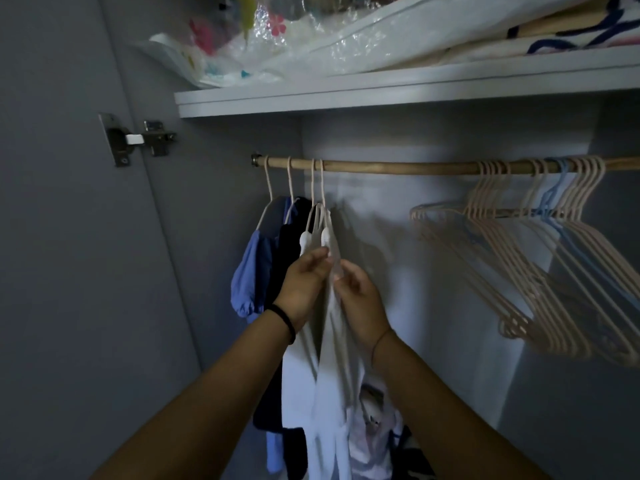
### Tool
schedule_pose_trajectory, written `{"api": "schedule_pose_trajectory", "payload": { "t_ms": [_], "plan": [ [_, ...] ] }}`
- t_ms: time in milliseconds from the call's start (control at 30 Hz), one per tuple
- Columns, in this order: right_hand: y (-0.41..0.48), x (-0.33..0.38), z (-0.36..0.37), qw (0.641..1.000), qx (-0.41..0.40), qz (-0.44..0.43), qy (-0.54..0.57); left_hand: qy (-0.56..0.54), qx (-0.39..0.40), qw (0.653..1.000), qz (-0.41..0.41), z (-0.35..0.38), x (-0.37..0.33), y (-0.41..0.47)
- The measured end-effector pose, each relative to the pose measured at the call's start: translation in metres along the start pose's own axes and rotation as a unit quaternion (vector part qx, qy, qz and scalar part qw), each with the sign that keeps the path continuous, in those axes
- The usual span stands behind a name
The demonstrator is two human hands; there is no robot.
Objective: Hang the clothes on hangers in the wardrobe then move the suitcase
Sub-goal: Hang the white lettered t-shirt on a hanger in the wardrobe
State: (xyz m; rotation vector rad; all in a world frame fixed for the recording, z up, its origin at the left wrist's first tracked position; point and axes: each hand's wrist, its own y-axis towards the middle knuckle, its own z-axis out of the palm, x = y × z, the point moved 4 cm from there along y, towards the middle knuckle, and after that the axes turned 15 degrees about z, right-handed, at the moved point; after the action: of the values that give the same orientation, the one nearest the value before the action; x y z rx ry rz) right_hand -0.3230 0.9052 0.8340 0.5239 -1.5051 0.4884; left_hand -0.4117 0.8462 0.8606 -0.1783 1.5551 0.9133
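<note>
Rail: a round wooden rod running across the wardrobe under the shelf, fixed to the left wall by a small metal socket.
Hung clothes: four thin pale hangers at the rail's left end; from the left, a soft blue garment with a puffed sleeve, a black garment, then two white garments.
White garment: the rightmost one is smooth, thin cloth with narrow straps over the hanger's shoulders, hanging long and limp.
Empty hangers: a bunch of slim pale pink hangers with one light blue among them, crowded at the rail's right end and slanting to the right.
Shelf: a flat white board above the rail, loaded with crinkled clear plastic bags and folded patterned bedding.
Wardrobe: matte grey walls, dim inside; a metal hinge on the open door at left; more cloth lies heaped at the bottom.
Left hand: raised with its back to the camera, fingers pinching the white garment's upper edge; a black band circles the wrist.
Right hand: just beside the left, fingertips gripping the same cloth from the right; a thin bracelet on the wrist.
</note>
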Motion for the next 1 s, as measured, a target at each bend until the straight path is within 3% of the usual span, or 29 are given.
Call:
{"api": "schedule_pose_trajectory", "payload": {
  "t_ms": [200, 500, 833, 1000],
  "plan": [
    [-0.035, -0.003, 0.007, 0.998, -0.013, -0.008, -0.055, 0.107, 0.090, 0.987, 0.076, -0.032, -0.021, -0.070],
    [-0.110, -0.017, 0.052, 0.988, 0.055, -0.034, -0.138, 0.266, 0.113, 0.956, 0.054, -0.096, -0.040, -0.189],
    [-0.257, -0.074, 0.113, 0.950, 0.204, -0.035, -0.234, 0.382, 0.004, 0.923, -0.044, -0.155, -0.073, -0.391],
    [-0.350, -0.113, 0.152, 0.926, 0.273, -0.030, -0.260, 0.382, -0.062, 0.916, -0.106, -0.184, -0.089, -0.508]
  ]
}}
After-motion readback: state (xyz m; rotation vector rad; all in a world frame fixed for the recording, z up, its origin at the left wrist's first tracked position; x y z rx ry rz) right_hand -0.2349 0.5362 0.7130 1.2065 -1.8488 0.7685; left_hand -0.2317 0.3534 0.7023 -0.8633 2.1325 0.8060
